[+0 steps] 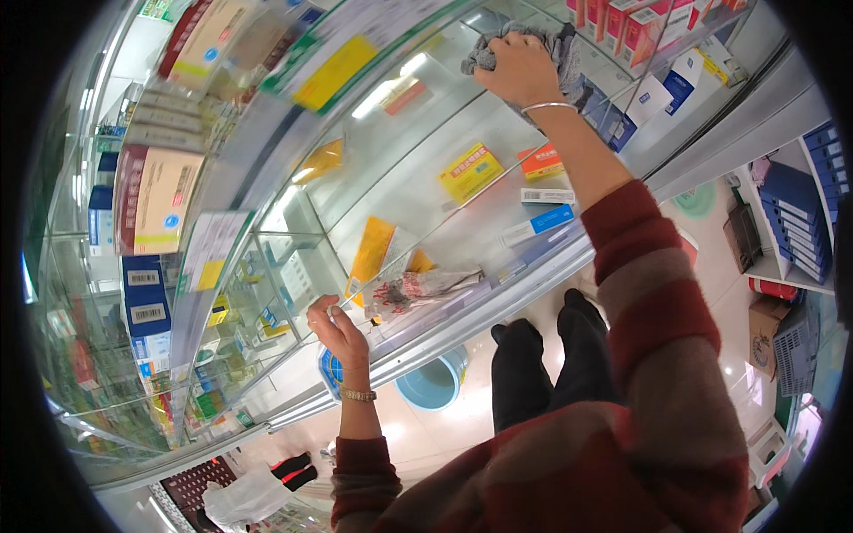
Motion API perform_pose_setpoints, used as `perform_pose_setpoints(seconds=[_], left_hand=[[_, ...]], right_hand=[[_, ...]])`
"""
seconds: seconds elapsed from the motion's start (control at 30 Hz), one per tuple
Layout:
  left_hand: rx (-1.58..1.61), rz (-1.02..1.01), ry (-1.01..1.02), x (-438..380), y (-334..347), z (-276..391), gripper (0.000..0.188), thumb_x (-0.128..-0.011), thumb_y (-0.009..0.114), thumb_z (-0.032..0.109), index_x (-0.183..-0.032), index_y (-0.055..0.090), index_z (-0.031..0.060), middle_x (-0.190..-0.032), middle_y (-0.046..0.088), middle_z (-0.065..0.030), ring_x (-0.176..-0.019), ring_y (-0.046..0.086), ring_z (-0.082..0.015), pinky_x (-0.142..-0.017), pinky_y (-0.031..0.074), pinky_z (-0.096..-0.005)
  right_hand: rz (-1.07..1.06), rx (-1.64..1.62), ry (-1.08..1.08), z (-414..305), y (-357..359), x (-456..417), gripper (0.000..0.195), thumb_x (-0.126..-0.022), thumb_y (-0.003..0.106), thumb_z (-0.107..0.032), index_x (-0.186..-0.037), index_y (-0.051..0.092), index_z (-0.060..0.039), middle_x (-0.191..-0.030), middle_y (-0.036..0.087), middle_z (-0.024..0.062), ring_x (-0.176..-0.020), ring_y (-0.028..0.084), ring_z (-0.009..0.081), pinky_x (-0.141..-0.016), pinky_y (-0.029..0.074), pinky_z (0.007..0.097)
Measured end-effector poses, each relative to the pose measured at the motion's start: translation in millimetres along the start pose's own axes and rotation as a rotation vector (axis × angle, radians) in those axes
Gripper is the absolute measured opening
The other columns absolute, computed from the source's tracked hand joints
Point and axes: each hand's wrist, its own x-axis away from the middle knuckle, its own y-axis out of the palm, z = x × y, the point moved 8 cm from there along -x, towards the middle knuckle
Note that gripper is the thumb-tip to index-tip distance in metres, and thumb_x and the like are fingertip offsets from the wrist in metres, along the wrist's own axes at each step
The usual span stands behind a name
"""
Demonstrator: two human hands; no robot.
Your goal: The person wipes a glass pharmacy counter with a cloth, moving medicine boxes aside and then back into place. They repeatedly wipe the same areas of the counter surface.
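Note:
My right hand [520, 66] presses a crumpled grey cloth [483, 53] onto a glass shelf [426, 143] in a display cabinet. The fingers are spread over the cloth, partly sunk in its folds. At the lower left, my left hand [340, 333] pinches the front edge of the glass between thumb and fingers. Seen around and through the glass are a yellow medicine box [472, 173], an orange box [541, 162], a blue and white box [538, 225] and a yellow-orange carton [370, 253]. A crumpled white plastic bag with red print [420, 290] lies near the left hand.
Pink and white boxes [656, 26] stand at the upper right. Price tags [213, 250] line a shelf edge at left, before stacked cartons [160, 200]. On the floor below is a blue bucket [433, 380]. Another person [250, 496] is at the lower left. Binders [793, 220] fill a right-hand shelf.

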Motion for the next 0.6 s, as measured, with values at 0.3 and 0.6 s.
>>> perform_pose_setpoints(seconds=[0.3,0.6], left_hand=[[0.014,0.012,0.091,-14,-30,-34,0.020,-0.086,0.042,0.005,-0.099,0.056,0.0015,-0.099,0.058,-0.0143,-0.095,0.050,-0.0329,-0.088,0.035,-0.0423],[0.005,-0.159,0.119,-25,-27,-72,0.019,-0.084,0.046,0.003,-0.099,0.058,0.0018,-0.102,0.056,-0.0155,-0.096,0.049,-0.0325,-0.086,0.036,-0.0425]], right_hand=[[-0.255,-0.559,-0.529,-329,-3,183,0.036,-0.060,0.074,-0.028,-0.089,0.066,-0.0083,-0.101,0.060,0.0099,-0.102,0.054,0.0296,-0.090,0.045,0.0386],[-0.057,-0.146,-0.056,-56,-26,69,0.044,-0.074,0.069,-0.033,-0.110,0.064,-0.0096,-0.112,0.062,0.0120,-0.108,0.055,0.0319,-0.096,0.043,0.0432]])
